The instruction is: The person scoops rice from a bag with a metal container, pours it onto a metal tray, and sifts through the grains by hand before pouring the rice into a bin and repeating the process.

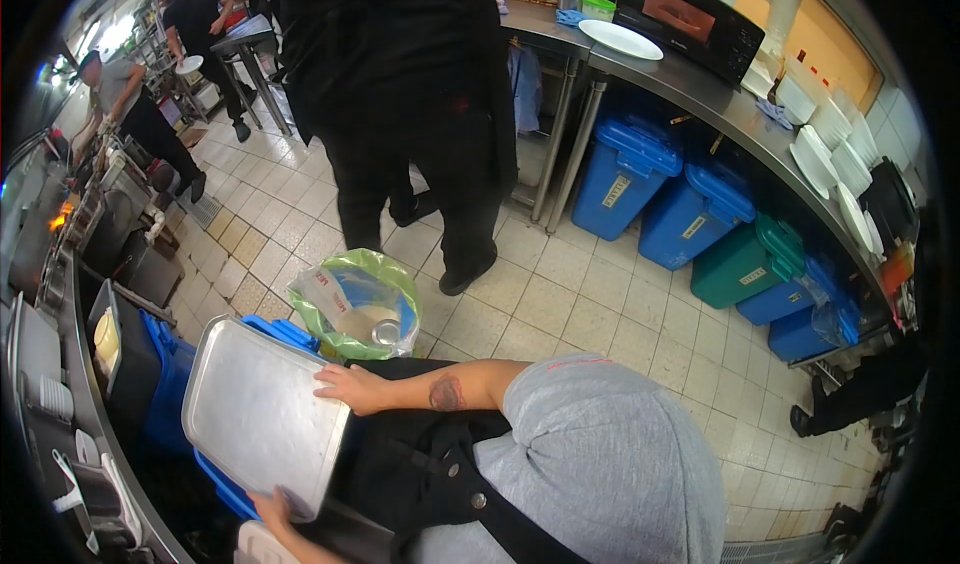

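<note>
A rectangular metal tray (265, 414) lies at the lower left, over blue bins. My right hand (350, 389), at the end of the tattooed forearm, grips its upper right edge with fingers over the rim. At the lower edge, my left hand (275, 509) holds the tray, its fingers partly hidden. Beyond the tray stands a bin with a green liner (350, 339); a round metal container (386, 332) and a printed wrapper (325, 294) are inside it.
A person in black (410, 84) stands just beyond the lined bin. Two more people (140, 104) are at the far left, near a flame. Blue bins (625, 174) and a green bin (750, 259) stand under the right counter (690, 89). A metal counter edge runs along the left.
</note>
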`<action>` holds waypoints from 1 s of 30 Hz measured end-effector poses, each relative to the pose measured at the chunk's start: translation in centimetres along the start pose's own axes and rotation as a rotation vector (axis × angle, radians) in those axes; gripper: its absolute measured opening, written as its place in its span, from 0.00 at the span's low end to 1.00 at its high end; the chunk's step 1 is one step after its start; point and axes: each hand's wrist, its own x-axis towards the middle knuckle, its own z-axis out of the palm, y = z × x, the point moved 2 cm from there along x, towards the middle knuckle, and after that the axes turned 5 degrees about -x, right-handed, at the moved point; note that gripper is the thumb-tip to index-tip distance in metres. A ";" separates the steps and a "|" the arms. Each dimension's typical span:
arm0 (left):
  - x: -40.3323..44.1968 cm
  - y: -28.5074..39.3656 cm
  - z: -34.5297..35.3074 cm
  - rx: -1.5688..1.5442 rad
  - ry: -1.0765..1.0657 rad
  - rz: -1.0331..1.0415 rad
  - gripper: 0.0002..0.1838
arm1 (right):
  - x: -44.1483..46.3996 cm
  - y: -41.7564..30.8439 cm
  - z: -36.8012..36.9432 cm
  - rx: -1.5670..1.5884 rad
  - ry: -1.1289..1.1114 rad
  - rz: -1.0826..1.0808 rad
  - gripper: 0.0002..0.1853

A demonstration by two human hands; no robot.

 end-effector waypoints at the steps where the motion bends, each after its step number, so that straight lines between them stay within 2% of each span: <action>1: 0.0 0.1 -0.1 -0.005 -0.008 -0.006 0.50 | 0.0 0.0 0.0 0.001 0.002 0.000 0.42; 14: -0.2 0.4 -0.2 -0.043 -0.021 -0.029 0.45 | 0.1 0.1 0.5 -0.037 -0.004 0.002 0.42; 23: -0.9 0.9 -0.5 -0.124 -0.012 0.017 0.45 | 0.1 0.1 0.7 -0.046 0.001 -0.004 0.42; 30: -0.4 0.6 -0.3 -0.072 -0.022 -0.019 0.47 | 0.1 0.1 0.4 -0.027 -0.007 0.001 0.43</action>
